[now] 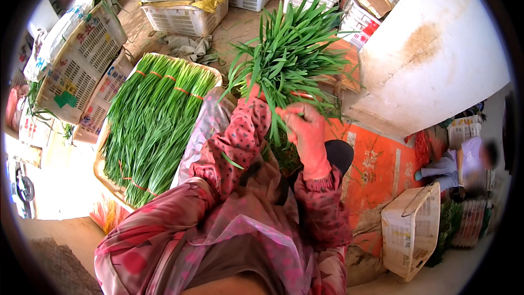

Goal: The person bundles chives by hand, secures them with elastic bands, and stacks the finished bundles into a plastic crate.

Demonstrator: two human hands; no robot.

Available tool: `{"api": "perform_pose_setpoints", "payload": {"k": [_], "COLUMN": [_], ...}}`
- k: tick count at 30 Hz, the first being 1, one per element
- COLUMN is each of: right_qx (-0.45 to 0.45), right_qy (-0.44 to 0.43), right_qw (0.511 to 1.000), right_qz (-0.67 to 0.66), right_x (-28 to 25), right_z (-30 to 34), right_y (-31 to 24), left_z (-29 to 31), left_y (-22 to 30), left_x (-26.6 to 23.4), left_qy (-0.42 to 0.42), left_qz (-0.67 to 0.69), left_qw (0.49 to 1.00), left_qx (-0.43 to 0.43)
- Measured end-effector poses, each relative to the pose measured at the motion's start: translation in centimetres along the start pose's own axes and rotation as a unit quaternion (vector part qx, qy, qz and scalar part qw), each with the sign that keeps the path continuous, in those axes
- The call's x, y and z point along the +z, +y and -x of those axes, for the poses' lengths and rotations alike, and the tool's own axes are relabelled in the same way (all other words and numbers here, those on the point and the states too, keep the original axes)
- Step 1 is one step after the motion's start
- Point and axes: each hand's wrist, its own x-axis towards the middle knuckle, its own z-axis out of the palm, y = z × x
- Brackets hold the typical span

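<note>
A large loose heap of garlic chives (292, 57), long flat green leaves, lies in front of me. My left hand (254, 92) is closed at the heap's near left edge, on leaves that partly cover its fingers. Some leaves hang down just right of that wrist. My right hand (307, 131), in a reddish-orange glove, is raised at the near side of the heap. Its thumb and fingers are drawn together in a pinch; whatever lies between them is too small to make out. Both forearms wear pink patterned sleeves, and a single cut leaf (232, 161) clings to the left one.
Tied bundles of chives (158, 114) fill a shallow tray at my left. White plastic crates (183, 19) stand beyond and at far left (82, 60). A white pillar (436, 43) rises at right, above an orange sheet (376, 166). An empty crate (409, 229) and another person (464, 164) are farther right.
</note>
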Motion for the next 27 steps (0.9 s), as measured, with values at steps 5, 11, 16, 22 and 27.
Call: {"api": "perform_pose_setpoints", "payload": {"k": [5,11,16,22,27], "right_qx": [0.074,0.037,-0.049,-0.068,0.046], "right_qy": [-0.29,-0.027,0.157,0.11,-0.003], "right_qw": [0.954,0.994,0.977,0.955,0.994], "right_qz": [0.003,0.098,0.133,0.268,0.102], "right_x": [-1.8,-1.0,0.1,1.8,1.6], "right_z": [4.7,5.5,-0.5,-4.5,3.1], "right_y": [-2.9,-6.3,-1.0,1.0,-2.8], "left_z": [-1.0,-2.3,-2.6,-2.2,-1.9], "left_y": [-0.6,-2.2,-3.4,-2.7,-4.8], "left_x": [0.6,0.7,0.3,-0.2,0.8], "left_qy": [0.016,0.023,0.006,0.02,0.034], "left_qz": [0.042,0.056,0.022,0.036,0.029], "left_qw": [0.999,0.997,1.0,0.999,0.999], "left_qx": [0.003,0.058,0.021,0.023,-0.017]}}
